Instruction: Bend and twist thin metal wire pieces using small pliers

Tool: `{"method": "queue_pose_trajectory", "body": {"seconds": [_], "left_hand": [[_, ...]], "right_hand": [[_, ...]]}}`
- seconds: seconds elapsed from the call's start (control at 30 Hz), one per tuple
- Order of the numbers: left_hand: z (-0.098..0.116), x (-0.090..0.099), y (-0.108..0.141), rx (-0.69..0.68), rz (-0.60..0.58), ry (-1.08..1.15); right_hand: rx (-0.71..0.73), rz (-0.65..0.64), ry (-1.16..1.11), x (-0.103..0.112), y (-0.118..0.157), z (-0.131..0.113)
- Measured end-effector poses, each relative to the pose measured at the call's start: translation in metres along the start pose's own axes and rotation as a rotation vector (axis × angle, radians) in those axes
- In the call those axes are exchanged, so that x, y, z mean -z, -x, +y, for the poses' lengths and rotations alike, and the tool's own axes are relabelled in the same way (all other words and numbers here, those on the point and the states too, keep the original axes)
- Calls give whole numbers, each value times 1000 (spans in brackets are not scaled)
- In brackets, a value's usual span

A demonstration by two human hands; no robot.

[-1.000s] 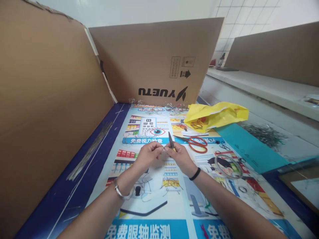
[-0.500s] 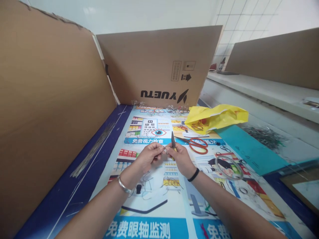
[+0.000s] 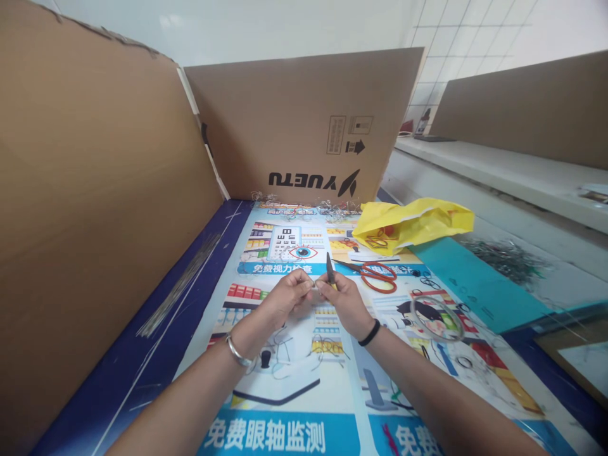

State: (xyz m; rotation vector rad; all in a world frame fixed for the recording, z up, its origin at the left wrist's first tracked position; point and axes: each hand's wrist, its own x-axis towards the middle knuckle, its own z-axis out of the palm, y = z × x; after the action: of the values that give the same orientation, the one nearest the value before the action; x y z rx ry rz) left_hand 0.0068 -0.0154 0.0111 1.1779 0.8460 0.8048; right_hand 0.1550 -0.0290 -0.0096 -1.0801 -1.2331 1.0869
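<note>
Over the printed poster, my left hand (image 3: 286, 299) is closed in a pinch, thumb against forefinger. What it pinches is very small and I cannot make it out. My right hand (image 3: 348, 308) is closed round a pair of pliers (image 3: 330, 269), its dark pointed jaws upward and a bit of yellow handle showing. The right thumb and forefinger also pinch at the same spot, fingertips nearly touching the left ones. Orange-handled scissors (image 3: 380, 277) lie just beyond the right hand. Thin loose wires (image 3: 285, 354) are scattered on the poster under my wrists.
A yellow bag (image 3: 427, 221) lies behind the scissors. To the right are a clear ring-shaped coil (image 3: 437, 318), a teal board (image 3: 479, 285) and a heap of wire (image 3: 503, 259). Straight wires (image 3: 178, 288) lie at left. Cardboard panels (image 3: 304, 120) stand at the back and left.
Both hands stay in nearly the same place, with the fingertips shifting slightly at the pinch. The pliers remain in the right hand.
</note>
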Motion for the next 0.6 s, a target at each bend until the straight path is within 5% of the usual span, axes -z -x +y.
{"method": "queue_pose_trajectory", "body": {"seconds": [0.23, 0.6], "left_hand": [[-4, 0, -2, -38, 37, 11], [-9, -15, -2, -56, 252, 66]], "right_hand": [[-88, -53, -89, 1, -2, 1], [-72, -1, -92, -5, -1, 9]]}}
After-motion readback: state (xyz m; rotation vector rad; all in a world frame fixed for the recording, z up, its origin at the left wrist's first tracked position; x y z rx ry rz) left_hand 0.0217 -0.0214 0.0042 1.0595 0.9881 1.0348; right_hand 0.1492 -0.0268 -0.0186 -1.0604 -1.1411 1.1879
